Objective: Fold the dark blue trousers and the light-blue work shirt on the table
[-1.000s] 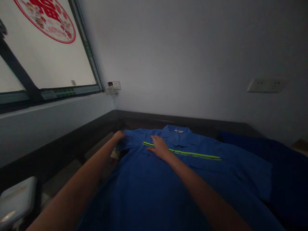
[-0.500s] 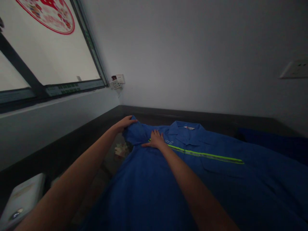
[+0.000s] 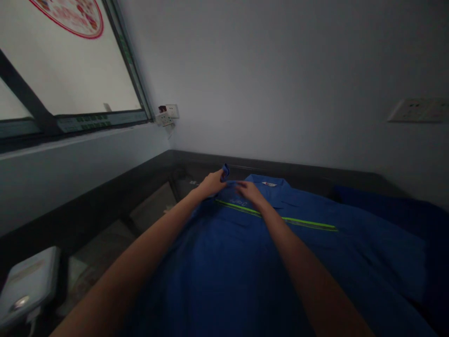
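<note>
A blue work shirt (image 3: 245, 262) with a yellow-green reflective stripe lies front up on a dark table, collar toward the far wall. My left hand (image 3: 211, 183) pinches the shirt's left sleeve and has it folded over the shoulder, a bit of cloth sticking up past the fingers. My right hand (image 3: 249, 191) rests flat on the chest just beside it, near the stripe and below the collar, fingers stretched out.
A dark raised ledge (image 3: 140, 180) runs along the wall on the left and at the back. A white device (image 3: 26, 285) sits at the lower left. More dark blue cloth (image 3: 393, 206) lies at the right. Wall sockets (image 3: 167, 114) sit in the corner under a window.
My left hand has carried the sleeve from the shirt's left edge inward onto the shoulder, close to my right hand. My right hand stayed pressed on the chest.
</note>
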`<move>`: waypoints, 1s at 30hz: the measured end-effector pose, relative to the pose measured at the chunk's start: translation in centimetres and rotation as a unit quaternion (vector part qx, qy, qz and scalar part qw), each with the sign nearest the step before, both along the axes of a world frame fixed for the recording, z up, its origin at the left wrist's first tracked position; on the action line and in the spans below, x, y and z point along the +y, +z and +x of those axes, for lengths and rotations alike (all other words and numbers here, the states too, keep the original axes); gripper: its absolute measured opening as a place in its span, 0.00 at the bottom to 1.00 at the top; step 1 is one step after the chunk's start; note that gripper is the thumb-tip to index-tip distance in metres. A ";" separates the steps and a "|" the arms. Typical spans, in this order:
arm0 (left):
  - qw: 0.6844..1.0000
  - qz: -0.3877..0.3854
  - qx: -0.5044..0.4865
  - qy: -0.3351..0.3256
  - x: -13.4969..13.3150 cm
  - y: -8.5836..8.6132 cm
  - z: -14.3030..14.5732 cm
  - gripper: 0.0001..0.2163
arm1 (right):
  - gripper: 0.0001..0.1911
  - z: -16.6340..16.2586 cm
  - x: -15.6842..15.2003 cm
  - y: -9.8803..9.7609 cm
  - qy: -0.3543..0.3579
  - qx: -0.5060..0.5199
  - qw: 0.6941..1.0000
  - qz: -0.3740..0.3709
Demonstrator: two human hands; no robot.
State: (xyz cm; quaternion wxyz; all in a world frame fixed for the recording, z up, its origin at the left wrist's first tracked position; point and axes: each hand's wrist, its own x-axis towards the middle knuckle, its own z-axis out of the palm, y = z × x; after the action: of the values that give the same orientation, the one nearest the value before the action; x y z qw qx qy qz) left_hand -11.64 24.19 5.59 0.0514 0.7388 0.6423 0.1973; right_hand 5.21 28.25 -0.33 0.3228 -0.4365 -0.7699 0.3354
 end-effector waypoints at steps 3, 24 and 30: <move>0.999 -0.028 0.037 0.000 -1.7 -1.8 3.0 0.12 | 0.25 1.2 -0.4 -0.4 -0.047 0.043 0.997 -0.049; 0.997 0.047 -0.011 0.057 -10.9 -7.5 -6.1 0.13 | 0.27 0.1 -2.2 -2.7 -0.092 -0.041 0.995 0.010; 0.997 0.041 -0.005 0.068 -10.6 -8.5 -7.7 0.10 | 0.25 -0.2 -2.6 -3.1 -0.090 -0.082 0.991 0.058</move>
State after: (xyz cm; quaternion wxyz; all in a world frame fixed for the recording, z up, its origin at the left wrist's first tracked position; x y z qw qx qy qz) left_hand -19.33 13.61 -2.91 0.0109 0.6937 0.6823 0.2304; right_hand 5.04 25.60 -3.45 0.3125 -0.5101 -0.7698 0.2227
